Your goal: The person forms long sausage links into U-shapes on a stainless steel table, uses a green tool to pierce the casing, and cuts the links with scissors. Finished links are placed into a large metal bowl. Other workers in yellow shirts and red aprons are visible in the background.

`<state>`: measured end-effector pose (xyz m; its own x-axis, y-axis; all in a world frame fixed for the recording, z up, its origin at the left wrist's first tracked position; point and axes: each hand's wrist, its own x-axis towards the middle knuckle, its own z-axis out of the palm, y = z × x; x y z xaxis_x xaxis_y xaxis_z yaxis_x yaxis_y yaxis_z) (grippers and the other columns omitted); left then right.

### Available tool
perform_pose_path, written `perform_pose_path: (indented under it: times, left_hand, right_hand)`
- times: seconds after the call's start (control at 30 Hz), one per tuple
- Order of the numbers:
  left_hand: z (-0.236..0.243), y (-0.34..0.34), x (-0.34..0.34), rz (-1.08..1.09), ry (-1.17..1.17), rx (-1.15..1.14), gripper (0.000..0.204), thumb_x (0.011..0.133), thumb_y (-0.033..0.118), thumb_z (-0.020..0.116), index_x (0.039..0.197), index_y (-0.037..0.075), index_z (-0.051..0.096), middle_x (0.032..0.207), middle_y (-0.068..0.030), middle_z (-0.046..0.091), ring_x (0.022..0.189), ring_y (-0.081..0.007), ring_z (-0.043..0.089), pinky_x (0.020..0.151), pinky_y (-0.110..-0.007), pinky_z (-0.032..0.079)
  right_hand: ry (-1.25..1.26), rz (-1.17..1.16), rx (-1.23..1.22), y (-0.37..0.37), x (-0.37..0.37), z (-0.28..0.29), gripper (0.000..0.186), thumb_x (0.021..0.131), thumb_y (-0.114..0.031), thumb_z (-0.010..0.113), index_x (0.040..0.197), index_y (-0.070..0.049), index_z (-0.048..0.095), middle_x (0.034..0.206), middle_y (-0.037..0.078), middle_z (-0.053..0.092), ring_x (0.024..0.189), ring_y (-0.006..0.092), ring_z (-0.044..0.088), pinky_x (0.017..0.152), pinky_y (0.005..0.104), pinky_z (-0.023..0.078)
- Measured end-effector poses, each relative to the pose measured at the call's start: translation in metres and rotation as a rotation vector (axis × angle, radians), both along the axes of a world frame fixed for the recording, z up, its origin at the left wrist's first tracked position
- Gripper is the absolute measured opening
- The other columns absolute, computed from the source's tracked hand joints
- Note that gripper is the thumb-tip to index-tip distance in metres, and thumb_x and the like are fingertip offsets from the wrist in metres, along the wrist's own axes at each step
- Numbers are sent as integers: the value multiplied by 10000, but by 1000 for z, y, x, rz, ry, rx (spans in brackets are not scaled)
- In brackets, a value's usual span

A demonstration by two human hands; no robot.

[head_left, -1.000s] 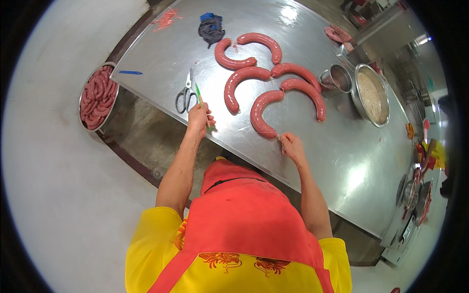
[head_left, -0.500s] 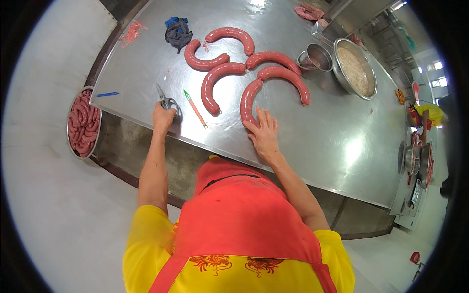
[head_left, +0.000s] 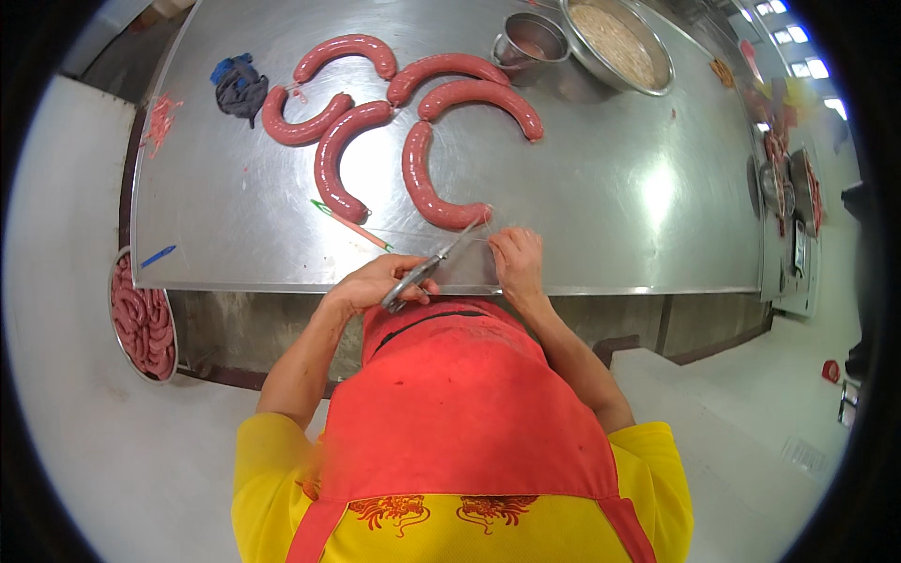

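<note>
My left hand (head_left: 387, 284) is closed around the handles of a pair of scissors (head_left: 434, 266), whose blades point at the near tip of a curved red sausage (head_left: 422, 183). Just right of that tip, my right hand (head_left: 517, 265) is closed in a pinch on a thin pale string. The string is faint; it runs by the sausage tip and the blades, and whether they touch it I cannot tell. Several more thick, glossy sausages (head_left: 340, 159) curve across the steel table (head_left: 601, 225). A slim green-and-orange tool (head_left: 352, 225) lies left of the scissors.
A dark cloth bundle (head_left: 241, 91), pinkish scraps (head_left: 161, 124) and a blue pen-like tool (head_left: 158, 256) lie at the table's left. A metal pot (head_left: 530, 45) and a bowl of pale mixture (head_left: 615, 45) stand at the far side. Below left is a tub of sausages (head_left: 143, 319).
My left hand has lifted the scissors off the table and brought them right, to the sausage tip. My right hand has left the sausage and now pinches the string. The view has shifted.
</note>
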<state>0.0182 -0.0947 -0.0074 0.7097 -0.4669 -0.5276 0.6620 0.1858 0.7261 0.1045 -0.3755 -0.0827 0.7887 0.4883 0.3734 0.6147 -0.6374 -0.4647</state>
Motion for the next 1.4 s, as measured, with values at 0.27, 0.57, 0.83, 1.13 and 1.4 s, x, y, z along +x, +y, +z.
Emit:
perform_pose_path:
  times: [0.27, 0.57, 0.83, 1.13, 1.4]
  left_hand:
    - [-32, -41, 48, -92, -12, 12, 441, 859, -8, 633, 1298, -12, 605, 1025, -100, 716, 789, -151, 713, 715, -264, 548]
    - [-29, -28, 13, -81, 99, -106, 625, 817, 35, 687, 1414, -24, 515, 1129, -135, 711, 960, -189, 709, 877, -287, 560]
    - [-39, -35, 18, -132, 125, -146, 639, 806, 147, 786, 1377, -8, 544, 1172, -104, 706, 971, -157, 686, 822, -238, 555]
    - [-28, -72, 33, -50, 41, -42, 557, 830, 162, 756, 1314, -32, 559, 1086, -130, 725, 897, -204, 729, 732, -261, 535]
    - [-14, -83, 31, 55, 118, -89, 534, 817, 112, 727, 1300, -43, 563, 1077, -143, 726, 918, -227, 737, 764, -273, 550]
  right_hand:
    - [-15, -65, -19, -20, -6, 3, 127, 801, -67, 728, 920, -88, 692, 942, 48, 652, 933, 276, 600, 829, 417, 423]
    - [95, -15, 53, -35, -3, 3, 68, 840, -90, 653, 904, -89, 677, 926, 50, 647, 907, 268, 602, 801, 416, 428]
    - [111, -22, 92, -49, -6, 2, 80, 832, -72, 663, 909, -82, 682, 924, 63, 640, 915, 278, 605, 815, 409, 432]
    - [119, -38, 110, -61, -10, 2, 135, 789, -14, 712, 911, -65, 683, 919, 77, 655, 899, 293, 617, 817, 410, 447]
    - [95, -37, 173, -61, -2, 2, 54, 851, -88, 632, 880, -80, 678, 916, 77, 647, 910, 288, 608, 798, 409, 429]
